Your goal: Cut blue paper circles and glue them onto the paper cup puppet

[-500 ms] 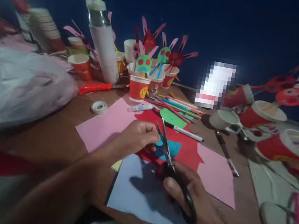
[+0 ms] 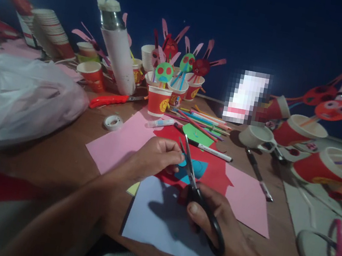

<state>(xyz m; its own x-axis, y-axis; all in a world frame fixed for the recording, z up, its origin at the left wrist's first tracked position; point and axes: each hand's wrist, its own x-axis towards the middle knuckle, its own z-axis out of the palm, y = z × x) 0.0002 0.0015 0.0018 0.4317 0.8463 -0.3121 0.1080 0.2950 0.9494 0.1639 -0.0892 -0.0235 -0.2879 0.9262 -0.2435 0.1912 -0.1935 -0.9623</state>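
My left hand (image 2: 162,155) pinches a small piece of blue paper (image 2: 182,162) between thumb and fingers. In my right hand (image 2: 214,210) is a pair of black-handled scissors (image 2: 191,167), its blades slightly apart and pointing up beside the blue piece. Below the blades, a larger blue paper scrap (image 2: 199,168) with a drawn curve lies on red paper (image 2: 216,171). Under my right hand a light blue sheet (image 2: 154,222) lies flat. Pink paper (image 2: 115,142) spreads to the left, and another pink sheet (image 2: 249,199) to the right.
Behind the paper lie a black-and-white marker (image 2: 210,150), a glue tube (image 2: 160,123) and several coloured pencils (image 2: 205,123). A tape roll (image 2: 113,122), a red-handled cutter (image 2: 109,100) and a plastic bag (image 2: 24,97) are at left. Red paper cups (image 2: 158,101) with paper rabbit faces stand behind; a white mug (image 2: 257,137) is at right.
The scissors and both hands stay almost in place. The curve drawn on the larger blue scrap shows more clearly now.
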